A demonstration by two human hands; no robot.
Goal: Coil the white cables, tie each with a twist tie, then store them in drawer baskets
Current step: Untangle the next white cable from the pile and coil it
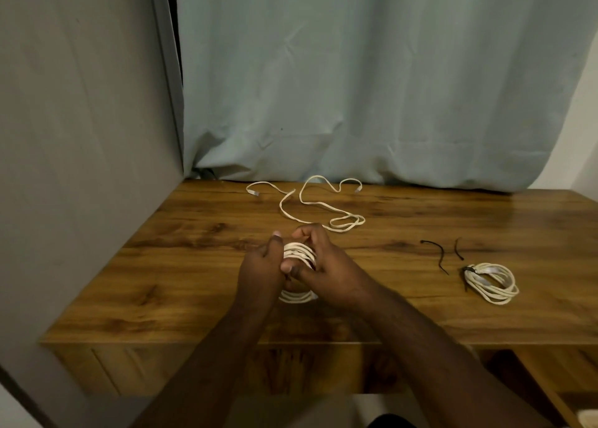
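Observation:
A white cable coil [298,253] is held between both hands above the middle of the wooden table [168,285]. My left hand [262,266] grips its left side, thumb over the loops. My right hand [323,259] curls round the right side of the same coil, fingers over the top. Its lower loops show below the hands. A loose white cable [318,205] lies uncoiled at the back of the table. A coiled white cable [492,282] bound with a black twist tie lies at the right. Two black twist ties [437,255] lie loose beside it.
A pale blue curtain [372,88] hangs behind the table. A grey wall panel [81,152] closes off the left side. Below the table's front edge a wooden drawer front [291,369] shows, with an open shelf space at the lower right.

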